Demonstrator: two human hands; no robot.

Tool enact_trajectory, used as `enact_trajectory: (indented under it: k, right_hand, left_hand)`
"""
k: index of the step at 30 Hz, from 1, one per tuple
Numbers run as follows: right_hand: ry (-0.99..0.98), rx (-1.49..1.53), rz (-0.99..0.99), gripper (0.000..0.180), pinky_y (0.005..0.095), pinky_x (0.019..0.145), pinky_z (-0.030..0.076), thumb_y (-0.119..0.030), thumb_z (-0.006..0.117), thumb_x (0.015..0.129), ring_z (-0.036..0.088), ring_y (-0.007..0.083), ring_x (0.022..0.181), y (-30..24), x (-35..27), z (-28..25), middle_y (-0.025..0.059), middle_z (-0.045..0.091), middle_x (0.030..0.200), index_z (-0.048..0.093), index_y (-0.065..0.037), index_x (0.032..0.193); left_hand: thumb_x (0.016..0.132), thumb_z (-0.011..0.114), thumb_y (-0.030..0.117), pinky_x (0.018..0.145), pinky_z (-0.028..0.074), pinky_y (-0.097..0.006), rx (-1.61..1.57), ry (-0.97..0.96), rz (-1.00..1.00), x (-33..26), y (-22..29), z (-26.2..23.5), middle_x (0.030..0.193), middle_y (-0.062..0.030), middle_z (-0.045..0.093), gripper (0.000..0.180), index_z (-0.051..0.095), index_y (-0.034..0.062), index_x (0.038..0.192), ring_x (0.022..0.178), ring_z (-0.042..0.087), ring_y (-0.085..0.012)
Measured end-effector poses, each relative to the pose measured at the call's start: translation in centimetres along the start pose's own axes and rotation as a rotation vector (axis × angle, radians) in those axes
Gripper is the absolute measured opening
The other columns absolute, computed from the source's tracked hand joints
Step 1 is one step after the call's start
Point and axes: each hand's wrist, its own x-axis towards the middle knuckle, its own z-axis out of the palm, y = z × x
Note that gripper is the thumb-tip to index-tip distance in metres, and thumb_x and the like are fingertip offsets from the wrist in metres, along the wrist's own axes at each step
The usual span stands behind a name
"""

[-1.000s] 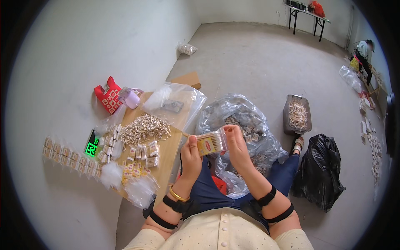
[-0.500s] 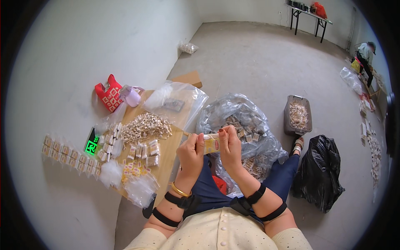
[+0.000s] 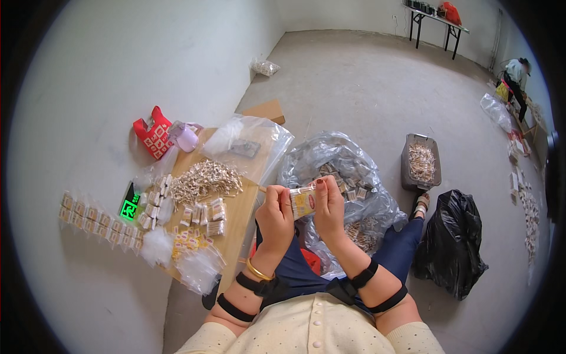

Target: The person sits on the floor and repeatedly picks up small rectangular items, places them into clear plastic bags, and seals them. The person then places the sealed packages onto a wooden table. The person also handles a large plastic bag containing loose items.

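Between my two hands is a small clear packet of cotton swabs (image 3: 303, 202) with a yellow and red label, held up in front of my lap. My left hand (image 3: 276, 213) grips one end with thumb and curled fingers. The other end is pinched by my right hand (image 3: 328, 207). To the left, a wooden table (image 3: 243, 219) carries a loose heap of cotton swabs (image 3: 206, 182), bundled swabs (image 3: 206, 215), yellow printed cards (image 3: 190, 241) and clear empty bags (image 3: 200, 266). Beyond my hands lies a big clear plastic bag (image 3: 300, 158) with many small swab bundles (image 3: 352, 187) inside.
A grey bin of swabs (image 3: 421, 162) and a black plastic bag (image 3: 451, 248) stand right of my leg. Rows of filled packets (image 3: 100, 221) lie at far left. A purple jug (image 3: 184, 138) and red bag (image 3: 154, 134) are at the table's far end. Another person (image 3: 516, 82) works at far right.
The packet has tilted, its right end now higher, and moved slightly right. My hands have shifted slightly with it, both still gripping it.
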Motion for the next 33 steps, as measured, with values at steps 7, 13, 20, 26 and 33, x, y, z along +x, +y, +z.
enact_trajectory:
  k: [7,13,20,26,33]
  right_hand:
    - [0.053,-0.026,0.001,0.034,0.0278,0.055,0.038,-0.030,0.043,0.104,0.042,0.0098,0.061,1.7,0.8,-1.4,0.0027,0.049,0.065,0.052,-0.003,0.086]
    - [0.066,-0.095,-0.064,0.032,0.0282,0.055,0.039,-0.029,0.043,0.104,0.044,0.0098,0.061,0.0,0.6,-1.3,0.0029,0.051,0.066,0.052,-0.003,0.088]
    - [0.036,0.017,-0.023,0.032,0.0291,0.058,0.040,-0.030,0.044,0.104,0.047,0.0135,0.063,0.8,0.6,-2.0,0.0077,0.052,0.067,0.052,-0.002,0.090]
    - [0.021,-0.115,-0.127,0.028,0.0281,0.058,0.040,-0.027,0.047,0.102,0.045,0.0122,0.063,-1.3,-0.1,-1.9,0.0069,0.050,0.067,0.050,-0.002,0.091]
    - [0.000,-0.069,-0.043,0.027,0.0280,0.056,0.039,-0.025,0.049,0.102,0.044,0.0106,0.062,-0.1,0.0,-2.9,0.0057,0.049,0.065,0.050,-0.002,0.087]
  left_hand:
    - [0.102,0.049,0.020,0.049,0.034,-0.023,-0.290,-0.050,-0.116,0.1,0.1,-0.4,0.063,0.0029,0.043,0.020,0.049,0.0056,0.087,0.053,0.040,-0.0056]
    - [0.103,0.048,0.020,0.048,0.027,-0.019,-0.583,-0.028,-0.242,-0.1,0.7,0.2,0.065,0.0054,0.041,0.021,0.047,0.0070,0.087,0.054,0.034,-0.0008]
    - [0.102,0.050,0.020,0.048,0.030,-0.020,-0.558,-0.065,-0.249,0.4,1.5,0.6,0.065,0.0040,0.043,0.022,0.044,0.0063,0.085,0.055,0.036,-0.0022]
    - [0.101,0.051,0.019,0.047,0.032,-0.022,-0.399,-0.046,-0.213,1.1,1.1,0.8,0.064,0.0020,0.043,0.023,0.044,0.0051,0.085,0.053,0.038,-0.0039]
    - [0.100,0.053,0.023,0.047,0.038,-0.033,-0.082,-0.072,0.005,1.2,1.2,1.3,0.059,-0.0086,0.048,0.025,0.045,0.0035,0.086,0.049,0.049,-0.0204]
